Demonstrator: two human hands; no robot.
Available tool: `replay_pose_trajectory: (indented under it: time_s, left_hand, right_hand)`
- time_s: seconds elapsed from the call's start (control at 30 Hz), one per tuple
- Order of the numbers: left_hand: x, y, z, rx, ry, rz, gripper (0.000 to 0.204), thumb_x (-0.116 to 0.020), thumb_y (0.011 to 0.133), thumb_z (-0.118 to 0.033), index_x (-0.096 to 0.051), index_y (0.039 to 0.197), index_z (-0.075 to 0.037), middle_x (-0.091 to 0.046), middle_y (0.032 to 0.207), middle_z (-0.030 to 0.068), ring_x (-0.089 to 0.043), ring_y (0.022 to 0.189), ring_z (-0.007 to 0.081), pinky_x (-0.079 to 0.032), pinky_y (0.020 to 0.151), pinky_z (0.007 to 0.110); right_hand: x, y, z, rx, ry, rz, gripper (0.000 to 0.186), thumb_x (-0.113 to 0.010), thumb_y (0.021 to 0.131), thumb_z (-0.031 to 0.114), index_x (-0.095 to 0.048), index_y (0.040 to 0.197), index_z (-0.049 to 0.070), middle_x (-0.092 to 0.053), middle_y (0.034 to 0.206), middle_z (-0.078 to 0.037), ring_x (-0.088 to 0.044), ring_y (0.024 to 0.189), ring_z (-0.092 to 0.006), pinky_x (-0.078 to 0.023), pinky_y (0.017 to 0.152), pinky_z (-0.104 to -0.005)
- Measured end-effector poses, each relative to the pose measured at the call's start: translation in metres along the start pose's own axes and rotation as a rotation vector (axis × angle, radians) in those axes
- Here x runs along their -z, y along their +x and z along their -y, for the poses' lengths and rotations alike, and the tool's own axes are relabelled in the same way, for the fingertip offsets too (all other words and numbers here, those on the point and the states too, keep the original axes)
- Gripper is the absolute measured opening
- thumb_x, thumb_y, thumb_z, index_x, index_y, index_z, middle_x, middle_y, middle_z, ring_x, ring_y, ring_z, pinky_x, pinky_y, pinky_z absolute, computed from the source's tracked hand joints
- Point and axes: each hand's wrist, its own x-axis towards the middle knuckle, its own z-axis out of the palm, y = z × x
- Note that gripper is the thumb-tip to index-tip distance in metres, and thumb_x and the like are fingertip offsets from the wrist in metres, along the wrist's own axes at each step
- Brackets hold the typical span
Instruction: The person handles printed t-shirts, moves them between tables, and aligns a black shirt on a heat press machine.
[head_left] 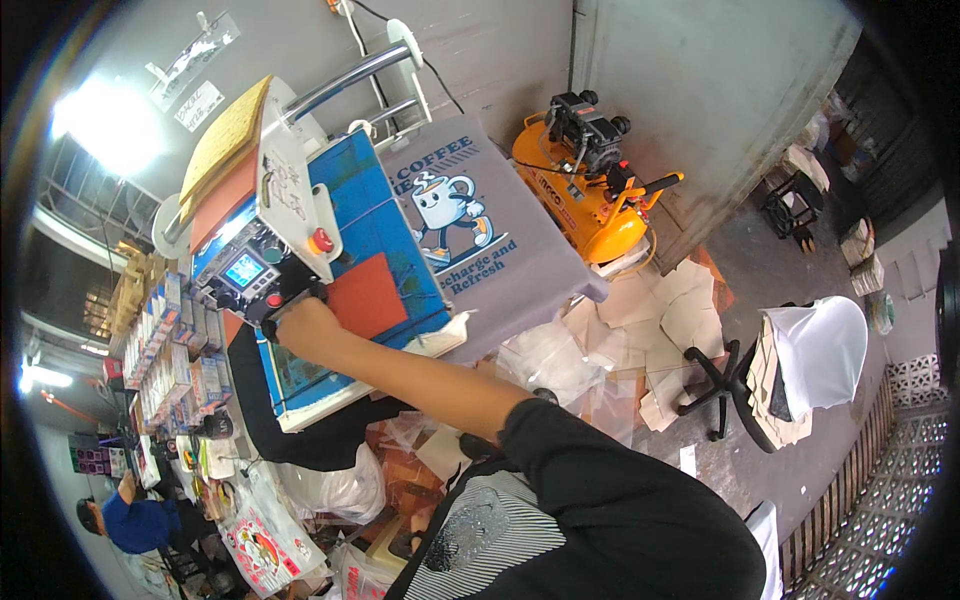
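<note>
My right hand (305, 325) reaches across from the right and is closed round the black handle (276, 318) at the front of a heat press (285, 215). A small lit screen and red buttons sit just above that hand. Beside the press head lies a blue platen (365, 215) with an orange-red sheet (368, 298) on it. Next to the platen, a grey T-shirt (530, 260) is spread flat, its printed walking coffee cup (446, 208) facing up. My left hand is out of view.
An orange air compressor (610, 225) stands beyond the shirt. Brown cardboard pieces (640, 325) and clear plastic (550, 360) lie on the floor. A wheeled chair (800, 370) is at right. Stacked boxes (165, 350) line the left, where another person (140, 520) sits farther off.
</note>
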Motion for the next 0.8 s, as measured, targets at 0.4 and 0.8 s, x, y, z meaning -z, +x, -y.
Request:
replay_pose_trajectory:
  time_s: [0.4,0.8]
  left_hand:
    - [-0.095,0.094,-0.165,-0.245,0.05,0.321,0.033,-0.063,0.094,-0.029,-0.065,0.113,-0.003,-0.07,0.093,0.0092,-0.068,0.075,0.0182,-0.05,0.063,0.029]
    - [-0.063,0.068,-0.102,0.009,0.004,0.241,0.038,-0.064,0.093,-0.032,-0.063,0.119,-0.005,-0.071,0.095,0.0087,-0.068,0.075,0.0161,-0.049,0.059,0.028]
  right_hand:
    - [0.108,-0.066,-0.126,-0.144,-0.156,0.139,0.018,-0.07,0.078,0.027,-0.071,0.079,0.009,-0.069,0.071,-0.008,-0.069,0.073,-0.0244,-0.051,0.072,-0.0387]
    - [0.169,-0.095,-0.152,-0.211,-0.228,-0.306,0.04,-0.082,0.063,0.031,-0.071,0.099,0.016,-0.067,0.087,0.0,-0.059,0.09,-0.018,-0.036,0.084,-0.042]
